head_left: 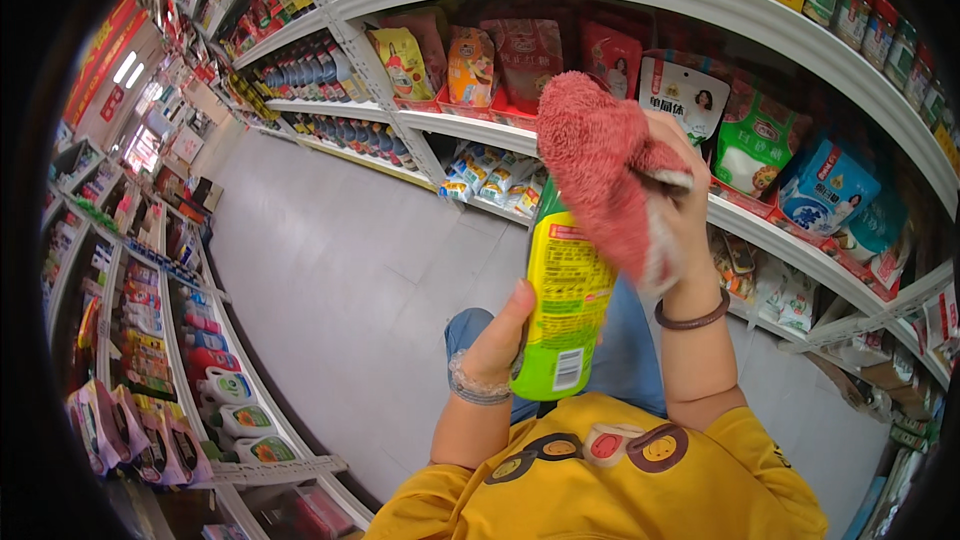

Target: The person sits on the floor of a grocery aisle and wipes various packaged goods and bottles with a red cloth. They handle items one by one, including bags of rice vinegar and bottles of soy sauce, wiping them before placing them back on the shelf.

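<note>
My left hand grips the lower part of a green plastic bottle, which stands tilted in front of my body. A yellow-and-green label with printed writing and a barcode covers the side turned towards me. My right hand is closed around a red terry cloth with a whitish underside. The cloth lies against the bottle's upper end and hides its cap and neck. Both cloth and right hand look slightly blurred.
A white metal shelf ahead carries bagged goods, among them a green pouch and a blue pouch. Spice jars line the upper shelf at right. Another shelf unit with detergent bottles runs along the left. Grey floor lies between.
</note>
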`<state>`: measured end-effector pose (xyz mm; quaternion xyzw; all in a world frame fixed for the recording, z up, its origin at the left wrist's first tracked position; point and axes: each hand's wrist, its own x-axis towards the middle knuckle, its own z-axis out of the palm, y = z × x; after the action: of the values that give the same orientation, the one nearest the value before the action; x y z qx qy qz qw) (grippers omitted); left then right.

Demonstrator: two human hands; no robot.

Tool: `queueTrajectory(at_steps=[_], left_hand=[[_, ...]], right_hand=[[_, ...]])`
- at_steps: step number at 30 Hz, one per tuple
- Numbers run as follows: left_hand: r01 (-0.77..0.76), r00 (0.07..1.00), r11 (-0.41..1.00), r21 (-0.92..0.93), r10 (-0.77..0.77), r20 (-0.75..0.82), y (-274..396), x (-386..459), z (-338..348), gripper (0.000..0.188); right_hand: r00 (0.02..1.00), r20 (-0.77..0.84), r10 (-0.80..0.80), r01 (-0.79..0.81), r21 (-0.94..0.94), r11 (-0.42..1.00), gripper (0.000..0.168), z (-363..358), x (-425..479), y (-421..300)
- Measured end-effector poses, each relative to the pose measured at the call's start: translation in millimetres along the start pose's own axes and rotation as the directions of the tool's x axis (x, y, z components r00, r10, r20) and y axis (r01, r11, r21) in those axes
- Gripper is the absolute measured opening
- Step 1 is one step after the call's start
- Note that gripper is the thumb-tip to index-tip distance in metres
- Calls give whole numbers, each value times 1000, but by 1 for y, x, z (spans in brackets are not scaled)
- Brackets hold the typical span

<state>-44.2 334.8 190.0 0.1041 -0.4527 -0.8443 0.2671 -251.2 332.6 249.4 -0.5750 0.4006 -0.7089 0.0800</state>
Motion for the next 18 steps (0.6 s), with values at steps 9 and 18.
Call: queueTrajectory(at_steps=[9,18], left_hand=[[-356,852,925,132,380,-362,3,27,-8,61],[-371,696,795,481,581,-423,9,36,-16,85]], right_hand=[[897,314,312,-362,116,925,55,14,-95,19],[697,570,436,-507,-39,861,95,31,-78,21]])
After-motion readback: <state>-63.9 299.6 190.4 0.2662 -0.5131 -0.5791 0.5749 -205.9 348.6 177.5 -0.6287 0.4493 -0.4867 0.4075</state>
